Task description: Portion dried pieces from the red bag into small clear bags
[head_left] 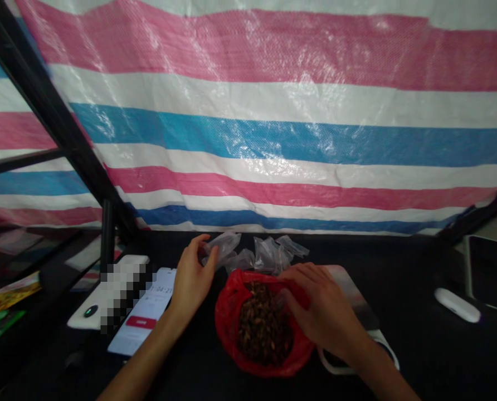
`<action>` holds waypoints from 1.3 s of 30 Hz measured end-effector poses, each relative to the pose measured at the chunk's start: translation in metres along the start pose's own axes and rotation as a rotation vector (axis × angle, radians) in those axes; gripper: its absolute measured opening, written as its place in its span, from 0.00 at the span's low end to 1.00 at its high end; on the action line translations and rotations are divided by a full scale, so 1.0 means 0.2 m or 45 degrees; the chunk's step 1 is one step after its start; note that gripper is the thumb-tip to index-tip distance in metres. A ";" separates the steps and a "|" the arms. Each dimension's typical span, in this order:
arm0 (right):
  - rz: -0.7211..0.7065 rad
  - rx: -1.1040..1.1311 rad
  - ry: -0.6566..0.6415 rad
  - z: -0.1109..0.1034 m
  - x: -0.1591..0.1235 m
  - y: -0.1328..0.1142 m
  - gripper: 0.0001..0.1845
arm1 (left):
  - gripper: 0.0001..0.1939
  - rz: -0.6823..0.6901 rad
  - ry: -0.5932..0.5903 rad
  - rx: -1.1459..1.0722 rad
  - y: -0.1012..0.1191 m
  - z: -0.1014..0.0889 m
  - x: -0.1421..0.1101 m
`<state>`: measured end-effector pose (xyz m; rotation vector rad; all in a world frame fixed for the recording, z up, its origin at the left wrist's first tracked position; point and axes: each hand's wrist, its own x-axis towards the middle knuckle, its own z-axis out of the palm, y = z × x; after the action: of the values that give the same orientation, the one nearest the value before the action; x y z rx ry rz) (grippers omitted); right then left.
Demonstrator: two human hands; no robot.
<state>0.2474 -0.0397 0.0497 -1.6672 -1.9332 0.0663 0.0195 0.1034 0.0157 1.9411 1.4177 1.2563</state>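
Note:
An open red plastic bag (227,334), its rim rolled outward, stands in front of me. Small brown dried pieces (265,328) fill it. On its far left side, my left hand (194,275) has its thumb and fingers curled around the end of a clear plastic bag (225,245). More crumpled clear bags (269,253) lie just behind the red one. My right hand (321,303) reaches over the right rim with fingers bent down into the red bag. Something translucent shows at those fingertips, too blurred to name.
Left of my forearm lie a phone (137,334) with a lit timer screen and a white device (85,303). A flat scale-like device (357,301) sits under my right wrist. Farther right are a white oval case (457,305) and a propped dark-screened device (491,273). Striped sheeting (273,139) hangs behind.

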 end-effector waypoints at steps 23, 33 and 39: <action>-0.039 -0.038 -0.375 0.01 -0.02 0.05 0.40 | 0.21 0.215 -0.201 0.800 0.01 0.00 -0.05; -0.078 -0.007 -0.118 0.02 -0.03 0.08 0.33 | 0.08 0.650 -0.358 0.201 0.15 -0.07 -0.09; 0.021 -0.074 0.141 -0.09 -0.03 0.21 0.16 | 0.08 0.841 -0.910 0.204 0.25 -0.07 -0.17</action>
<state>0.2941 -0.0426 0.0449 -1.6885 -1.8550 -0.0750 0.0319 0.0510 0.0459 2.7042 0.5412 0.5322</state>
